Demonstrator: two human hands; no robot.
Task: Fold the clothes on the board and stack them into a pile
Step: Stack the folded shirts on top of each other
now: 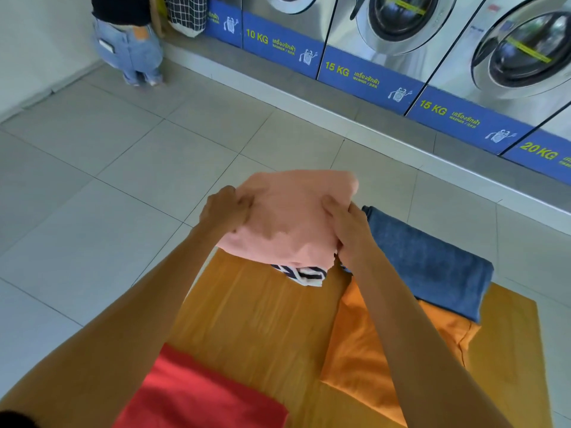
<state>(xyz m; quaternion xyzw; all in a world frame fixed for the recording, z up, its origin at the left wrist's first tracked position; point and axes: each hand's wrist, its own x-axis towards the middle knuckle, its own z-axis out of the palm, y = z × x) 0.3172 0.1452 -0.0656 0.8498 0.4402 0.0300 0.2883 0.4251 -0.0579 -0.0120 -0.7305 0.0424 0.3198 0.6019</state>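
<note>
A folded pink garment (290, 217) sits at the far end of the wooden board (256, 319), on top of a dark-and-white striped piece (304, 274) that peeks out beneath it. My left hand (224, 210) grips the pink garment's left edge. At the right edge, my right hand (347, 230) grips it with curled fingers. A folded blue garment (432, 261) lies to the right, partly over an orange garment (386, 350). A red garment (197, 393) lies at the board's near left.
A row of front-loading washing machines (401, 23) with blue labels runs along the back right on a raised step. A person in jeans (133, 47) stands at the far left beside a checked bag (187, 13). Grey tiled floor (108, 168) surrounds the board.
</note>
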